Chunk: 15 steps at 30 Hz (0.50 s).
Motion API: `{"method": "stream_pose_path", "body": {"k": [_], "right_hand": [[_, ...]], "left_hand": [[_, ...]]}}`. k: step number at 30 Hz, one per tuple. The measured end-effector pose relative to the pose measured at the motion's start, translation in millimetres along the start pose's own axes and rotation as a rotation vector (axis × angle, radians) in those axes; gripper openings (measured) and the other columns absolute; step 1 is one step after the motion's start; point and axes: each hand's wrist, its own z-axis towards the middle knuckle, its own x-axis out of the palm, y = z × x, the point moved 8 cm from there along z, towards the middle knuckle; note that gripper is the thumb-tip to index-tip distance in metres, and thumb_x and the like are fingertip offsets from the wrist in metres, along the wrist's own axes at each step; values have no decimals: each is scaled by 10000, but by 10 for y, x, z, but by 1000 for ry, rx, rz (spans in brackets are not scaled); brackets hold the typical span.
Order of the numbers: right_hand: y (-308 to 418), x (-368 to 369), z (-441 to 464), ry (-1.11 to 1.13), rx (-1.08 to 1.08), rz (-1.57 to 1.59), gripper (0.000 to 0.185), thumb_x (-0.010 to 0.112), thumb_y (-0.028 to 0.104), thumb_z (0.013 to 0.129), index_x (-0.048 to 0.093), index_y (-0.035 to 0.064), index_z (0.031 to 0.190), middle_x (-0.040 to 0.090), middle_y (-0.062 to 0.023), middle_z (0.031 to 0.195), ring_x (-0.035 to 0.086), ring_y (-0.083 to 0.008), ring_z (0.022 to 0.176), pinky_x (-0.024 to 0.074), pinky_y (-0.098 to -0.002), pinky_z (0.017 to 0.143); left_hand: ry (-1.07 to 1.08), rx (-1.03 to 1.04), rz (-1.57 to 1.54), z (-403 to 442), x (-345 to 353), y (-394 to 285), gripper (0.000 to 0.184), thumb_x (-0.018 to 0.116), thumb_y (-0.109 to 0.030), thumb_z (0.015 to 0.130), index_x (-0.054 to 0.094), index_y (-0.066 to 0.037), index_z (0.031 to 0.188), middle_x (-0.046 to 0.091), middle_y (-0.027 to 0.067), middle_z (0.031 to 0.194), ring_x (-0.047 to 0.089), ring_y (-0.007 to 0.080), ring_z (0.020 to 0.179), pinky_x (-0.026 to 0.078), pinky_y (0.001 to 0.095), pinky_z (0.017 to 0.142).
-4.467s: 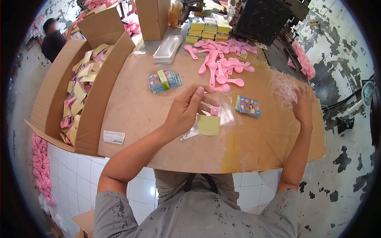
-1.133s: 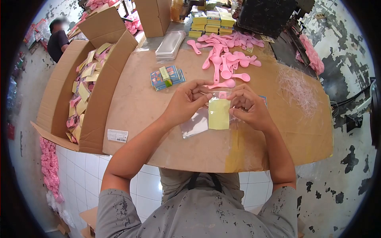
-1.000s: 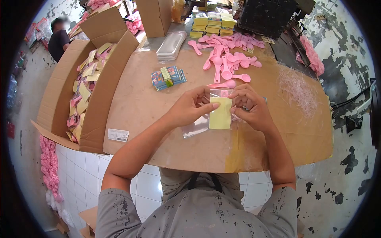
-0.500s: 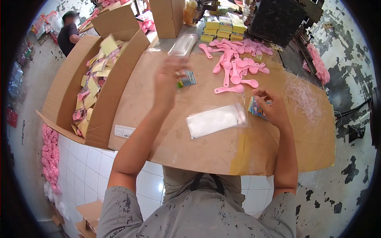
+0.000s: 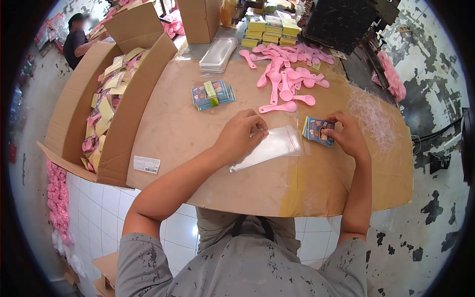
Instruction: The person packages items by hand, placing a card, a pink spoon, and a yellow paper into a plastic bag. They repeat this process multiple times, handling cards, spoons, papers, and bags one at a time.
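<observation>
My left hand (image 5: 242,137) is over the pile of clear plastic bags (image 5: 277,147), its fingers curled and the tips drawn together at the bags' upper edge. Whether a bag is pinched between them I cannot make out. My right hand (image 5: 349,134) grips the right edge of a blue printed card (image 5: 316,129), thumb on top, at a small stack of such cards. Beyond my hands lies a heap of pink plastic measuring spoons (image 5: 287,86). To their left rests a banded stack of blue cards (image 5: 213,95).
An open carton (image 5: 141,81) of packed spoons and cards stands at left. At the back are a plastic-wrapped pile (image 5: 218,54), yellow-edged card stacks (image 5: 272,30) and a black machine (image 5: 339,24). Clear plastic strips (image 5: 373,119) lie at right. A person (image 5: 76,42) works far left.
My left hand has come down from above the banded cards to the plastic bags. A yellowish packet above the carton is no longer in the air. My right hand now grips a card.
</observation>
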Motion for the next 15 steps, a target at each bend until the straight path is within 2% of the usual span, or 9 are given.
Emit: {"method": "stream_pose_path", "body": {"k": [3,5,6,8,9,11,14,15], "right_hand": [[-131,16,-16,35,149,93,235,789,52,825,700,4,1038,671,-111,1040,650,-262,1006,494,-380,888],[-133,-4,-23,13,131,70,232,778,50,835,689,4,1044,675,-104,1002,651,-244,973,496,-367,875],[-136,-17,-24,2,120,58,231,773,48,840,684,3,1048,676,-100,984,652,-235,957,497,-360,869],[-108,-55,-17,-144,-101,3,251,770,52,845,675,1,1072,682,-90,943,649,-218,919,499,-352,849],[-18,-81,-26,-217,-213,-23,261,768,54,848,671,0,1084,685,-84,923,648,-210,900,500,-348,839],[-55,-93,-44,-194,-136,57,245,756,63,873,673,14,1099,695,-74,943,646,-209,901,501,-350,832],[97,-45,-102,-149,-35,263,210,730,77,916,680,46,1118,708,-73,1008,643,-214,918,502,-352,831],[165,22,-112,-133,-4,346,197,720,82,932,683,58,1124,712,-75,1035,642,-216,927,502,-352,833]], "left_hand": [[9,-41,-26,47,-4,13,163,776,-121,854,710,-40,978,657,98,904,628,265,873,512,392,798],[-23,-10,-50,43,-44,-40,135,764,-105,856,700,-37,953,673,96,888,624,268,815,512,396,771],[-13,18,-29,46,-43,-52,122,754,-90,865,693,-32,953,686,91,910,638,243,844,523,382,785],[2,74,16,59,-56,-72,97,734,-59,882,680,-22,954,712,81,954,664,192,902,546,352,814],[-40,114,-63,63,-77,-88,96,718,-45,893,668,-28,973,721,76,968,671,183,932,550,355,829],[-126,191,-224,50,-102,-95,110,687,-17,914,646,-41,1013,738,67,996,684,164,992,559,360,858],[144,-108,-891,45,111,95,191,665,-35,962,599,-81,1136,748,74,1087,674,201,1137,556,386,960],[147,-109,-892,51,125,91,191,665,-35,962,599,-81,1136,748,74,1087,674,201,1137,556,386,960]]}}
